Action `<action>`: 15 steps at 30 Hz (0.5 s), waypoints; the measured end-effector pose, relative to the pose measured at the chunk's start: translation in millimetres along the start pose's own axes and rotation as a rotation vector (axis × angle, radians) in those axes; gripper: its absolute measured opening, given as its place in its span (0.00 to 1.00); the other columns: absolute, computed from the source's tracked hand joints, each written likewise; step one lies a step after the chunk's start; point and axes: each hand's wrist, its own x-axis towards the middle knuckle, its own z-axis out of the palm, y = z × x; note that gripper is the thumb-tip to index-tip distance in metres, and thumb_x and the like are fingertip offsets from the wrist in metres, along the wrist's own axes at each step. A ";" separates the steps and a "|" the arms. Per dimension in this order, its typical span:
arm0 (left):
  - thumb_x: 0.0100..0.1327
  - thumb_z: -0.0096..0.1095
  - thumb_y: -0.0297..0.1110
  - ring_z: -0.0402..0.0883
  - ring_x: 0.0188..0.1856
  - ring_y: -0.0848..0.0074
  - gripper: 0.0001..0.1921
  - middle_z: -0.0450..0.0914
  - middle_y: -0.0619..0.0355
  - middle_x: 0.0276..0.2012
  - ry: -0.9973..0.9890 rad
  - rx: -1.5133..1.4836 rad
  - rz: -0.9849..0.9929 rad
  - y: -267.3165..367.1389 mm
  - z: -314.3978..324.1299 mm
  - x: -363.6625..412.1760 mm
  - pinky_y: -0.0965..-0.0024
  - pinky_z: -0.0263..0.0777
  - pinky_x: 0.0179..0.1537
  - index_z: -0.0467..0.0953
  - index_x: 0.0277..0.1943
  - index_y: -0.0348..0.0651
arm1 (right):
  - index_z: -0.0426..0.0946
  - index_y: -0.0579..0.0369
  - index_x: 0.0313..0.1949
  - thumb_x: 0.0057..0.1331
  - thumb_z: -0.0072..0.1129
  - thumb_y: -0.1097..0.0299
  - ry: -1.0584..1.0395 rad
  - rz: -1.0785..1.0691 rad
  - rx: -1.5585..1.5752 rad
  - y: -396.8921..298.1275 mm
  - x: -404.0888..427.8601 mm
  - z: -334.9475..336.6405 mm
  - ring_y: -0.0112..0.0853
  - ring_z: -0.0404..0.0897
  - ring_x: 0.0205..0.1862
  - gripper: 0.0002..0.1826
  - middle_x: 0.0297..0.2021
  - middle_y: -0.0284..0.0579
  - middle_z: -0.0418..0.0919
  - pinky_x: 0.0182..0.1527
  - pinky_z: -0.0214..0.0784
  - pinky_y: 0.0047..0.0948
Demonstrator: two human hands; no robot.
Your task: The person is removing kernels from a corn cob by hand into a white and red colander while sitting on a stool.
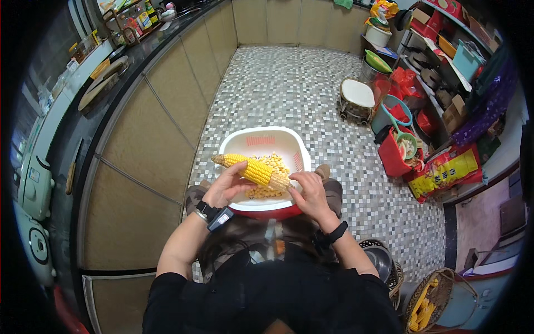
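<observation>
My left hand (226, 187) is closed around the middle of a yellow ear of corn (246, 168). The ear lies slantwise above the basin, with its browned tip towards the upper left. Kernels cover most of its length, but the lower-right end is a bare pale cob. At that bare end, the thumb and fingertips of my right hand (311, 194) pinch the cob. Beneath both hands a white basin (267, 132) with a red outside and red slots sits between my legs. Loose corn kernels (265, 193) lie in it, partly hidden by the ear and my hands.
Cabinets and a dark counter (137, 62) run along the left, with a knife (74, 169) on top. To the right stand a small wheeled stool (357, 94), a red bin (392, 156) and loaded shelves (442, 62). A wicker basket (442, 284) at lower right holds several corn ears.
</observation>
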 end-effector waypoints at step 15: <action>0.69 0.55 0.46 0.77 0.49 0.64 0.23 0.74 0.50 0.53 0.084 -0.017 -0.082 -7.3 -10.4 17.5 0.61 0.77 0.49 0.67 0.60 0.42 | 0.78 0.53 0.34 0.58 0.59 0.72 -0.069 -0.044 -0.068 4.4 -1.2 17.6 0.39 0.77 0.37 0.04 0.29 0.42 0.78 0.55 0.60 0.41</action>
